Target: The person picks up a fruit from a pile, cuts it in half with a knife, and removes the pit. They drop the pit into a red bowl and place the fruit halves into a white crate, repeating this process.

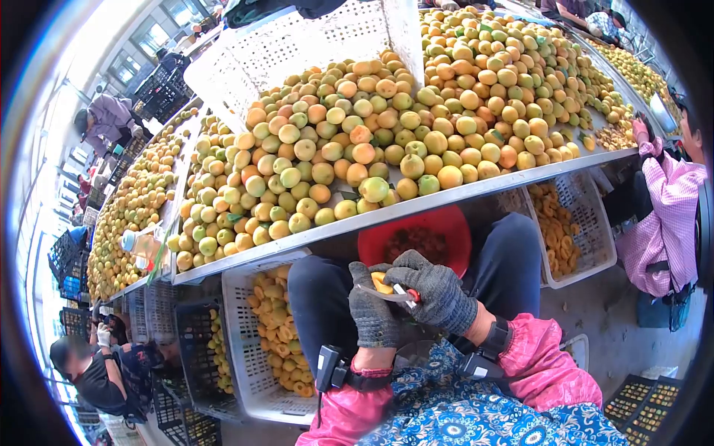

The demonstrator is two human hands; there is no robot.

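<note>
Both my hands wear grey knit gloves and meet above my lap. My left hand (372, 312) is closed round a yellow-orange fruit (381, 282), of which only a part shows between the gloves. In my right hand (439, 293) is a small curved knife (390, 294) with a red and white handle, its blade lying across the fruit. Below and beyond my hands, between my knees, stands a red basin (454, 230) holding dark orange bits. A metal-edged table (357, 224) heaped with yellow-green and orange fruits (320, 141) is in front of me.
White crates of cut fruit stand left (242, 342) and right (595, 245) of my knees, with a black crate (195, 349) farther left. A large white crate (297, 44) sits on the table. A plastic bottle (141, 241) stands left. Co-workers are at the right (662, 201) and lower left (104, 379).
</note>
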